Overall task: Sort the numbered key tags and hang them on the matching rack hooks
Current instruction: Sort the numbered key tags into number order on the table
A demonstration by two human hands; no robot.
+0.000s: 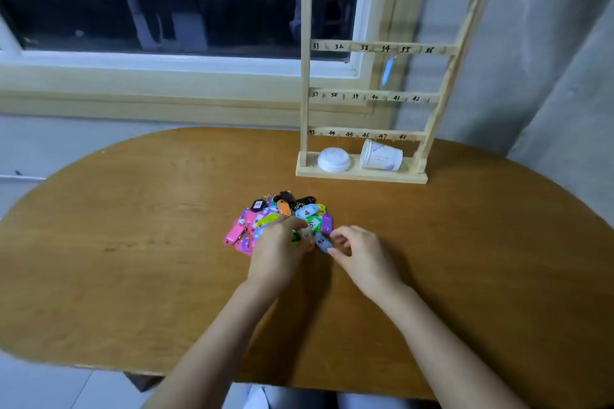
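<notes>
right hand [362, 252] fingers pinch a blue tag [323, 242], left hand [279, 251] fingers curl into the heap [265, 220], grip unclear; one hung tag [387, 71] on the rack [305, 76], the rest unsorted.

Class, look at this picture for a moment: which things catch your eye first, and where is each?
A bright heap of key tags lies in the middle of the table, the left hand on it and the right hand pinching a blue tag at its near edge. Behind, to the right, stands a wooden rack with numbered rows, a single tag hanging from the second.
</notes>
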